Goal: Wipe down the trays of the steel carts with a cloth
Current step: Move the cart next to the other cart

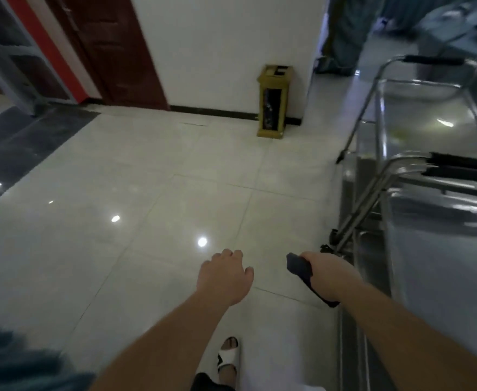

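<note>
Cloth (302, 270), dark, gripped in right hand (332, 273) near steel carts (429, 193); left hand (224, 277) loosely curled, holding nothing

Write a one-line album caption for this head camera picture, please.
Right hand holding a dark cloth, left hand empty, beside steel carts.

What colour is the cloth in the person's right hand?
Dark navy, nearly black cloth, seen in the head view.

Right hand (329, 273) grips a dark cloth (299, 268) beside the steel carts (429, 176); left hand (226, 275) hangs loose over the tiled floor (147, 193)
</note>
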`<state>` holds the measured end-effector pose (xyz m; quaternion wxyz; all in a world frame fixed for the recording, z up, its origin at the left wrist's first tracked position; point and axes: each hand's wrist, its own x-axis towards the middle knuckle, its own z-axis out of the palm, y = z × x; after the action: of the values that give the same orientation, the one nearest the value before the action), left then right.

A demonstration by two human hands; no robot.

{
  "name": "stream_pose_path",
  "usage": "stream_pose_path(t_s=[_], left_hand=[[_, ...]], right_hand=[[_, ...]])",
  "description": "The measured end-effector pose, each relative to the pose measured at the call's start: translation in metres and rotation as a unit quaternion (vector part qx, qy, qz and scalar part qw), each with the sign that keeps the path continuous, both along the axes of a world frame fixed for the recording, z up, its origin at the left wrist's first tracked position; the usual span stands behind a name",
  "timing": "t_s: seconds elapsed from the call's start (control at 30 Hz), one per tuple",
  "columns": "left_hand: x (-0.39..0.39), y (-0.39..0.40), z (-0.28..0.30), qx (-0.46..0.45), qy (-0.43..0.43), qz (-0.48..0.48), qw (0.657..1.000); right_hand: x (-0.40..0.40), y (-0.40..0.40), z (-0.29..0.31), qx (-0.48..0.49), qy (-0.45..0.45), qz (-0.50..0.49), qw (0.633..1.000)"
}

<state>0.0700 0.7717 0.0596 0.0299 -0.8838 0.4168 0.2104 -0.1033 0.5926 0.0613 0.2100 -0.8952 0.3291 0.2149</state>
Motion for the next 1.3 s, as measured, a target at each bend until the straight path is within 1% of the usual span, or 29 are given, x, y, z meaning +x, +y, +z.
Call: stream_pose_path(t_s=[0.1, 0.2, 0.3, 0.43, 0.6, 0.73, 0.83, 0.93, 1.03, 1.1, 1.2, 1.3], left_hand=[[0.038, -0.05, -0.003, 0.002, 0.009, -0.078, 0.997], [0.06, -0.101, -0.006, 0.025, 0.004, -0.16, 0.987], [0.064, -0.151, -0.009, 0.035, 0.01, -0.238, 0.971], [0.055, -0.215, -0.015, 0.045, 0.013, -0.328, 0.944], [0.048, -0.292, -0.01, 0.054, -0.005, -0.385, 0.921], [0.046, -0.343, -0.006, 0.053, 0.006, -0.408, 0.912], [0.046, -0.377, -0.009, 0.056, 0.016, -0.435, 0.899], [0.045, -0.415, -0.016, 0.065, 0.012, -0.48, 0.875], [0.04, -0.457, -0.032, 0.07, 0.018, -0.538, 0.84], [0.04, -0.483, -0.045, 0.068, 0.021, -0.584, 0.809], [0.043, -0.518, -0.066, 0.082, 0.029, -0.642, 0.762], [0.047, -0.54, -0.086, 0.103, 0.025, -0.677, 0.728]], right_hand=[[0.01, -0.016, 0.001, 0.009, 0.012, -0.099, 0.995], [0.008, -0.026, -0.002, 0.0, 0.009, -0.156, 0.988], [-0.002, -0.036, -0.006, 0.014, 0.004, -0.235, 0.972], [-0.02, -0.063, -0.018, 0.02, 0.034, -0.309, 0.95], [-0.04, -0.117, -0.028, 0.036, 0.025, -0.362, 0.931], [-0.043, -0.153, -0.029, 0.026, 0.007, -0.401, 0.916], [-0.041, -0.17, -0.029, 0.032, 0.013, -0.43, 0.902], [-0.036, -0.178, -0.031, 0.052, 0.016, -0.477, 0.877], [-0.028, -0.184, -0.037, 0.073, 0.027, -0.53, 0.844], [-0.019, -0.186, -0.042, 0.087, 0.043, -0.573, 0.814], [0.002, -0.189, -0.048, 0.122, 0.062, -0.636, 0.759], [0.029, -0.187, -0.057, 0.143, 0.063, -0.679, 0.717]])
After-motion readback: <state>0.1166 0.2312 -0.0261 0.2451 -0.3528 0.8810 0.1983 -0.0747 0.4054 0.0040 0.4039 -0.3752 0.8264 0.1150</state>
